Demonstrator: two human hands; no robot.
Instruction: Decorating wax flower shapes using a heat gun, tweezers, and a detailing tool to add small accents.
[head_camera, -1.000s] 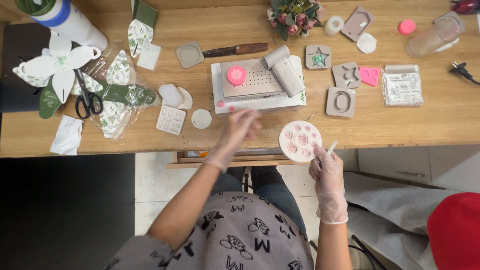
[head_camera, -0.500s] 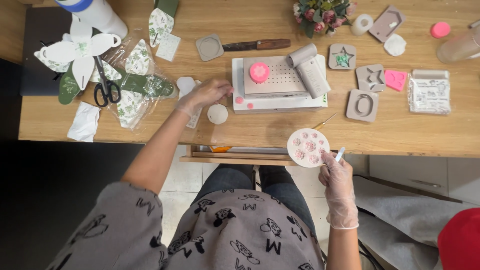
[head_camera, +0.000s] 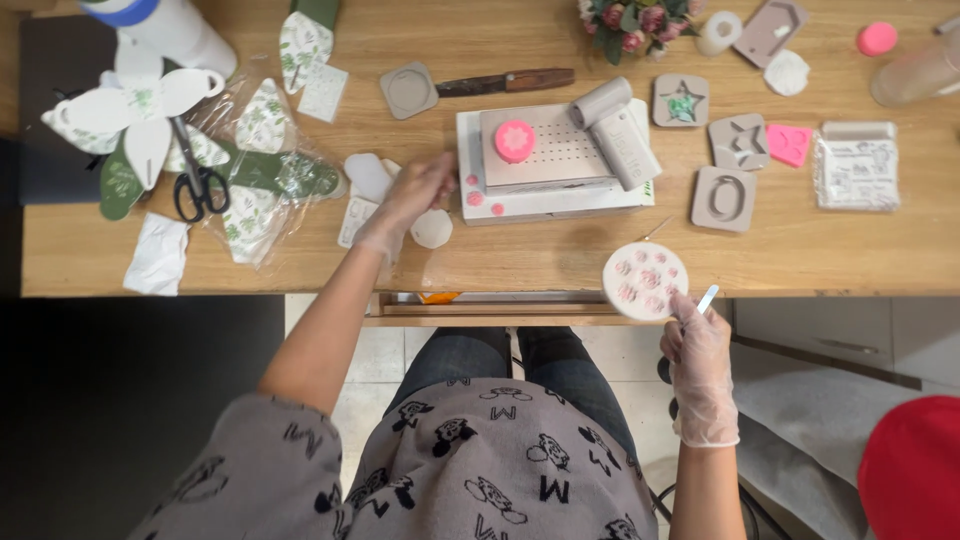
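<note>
Left hand at the white casts, right hand holding a thin tool by the round mould

Left hand, gloved, fingers curled together over small white plaster pieces on the bench; whether it grips one, cannot tell. Scissors well out to its left, white block with pink disc just to its right. Right hand pinched shut on a thin white tool, touching the near rim of the round flower mould at the bench edge. Judgement: lift casts lightly by their edges, steady the mould
</note>
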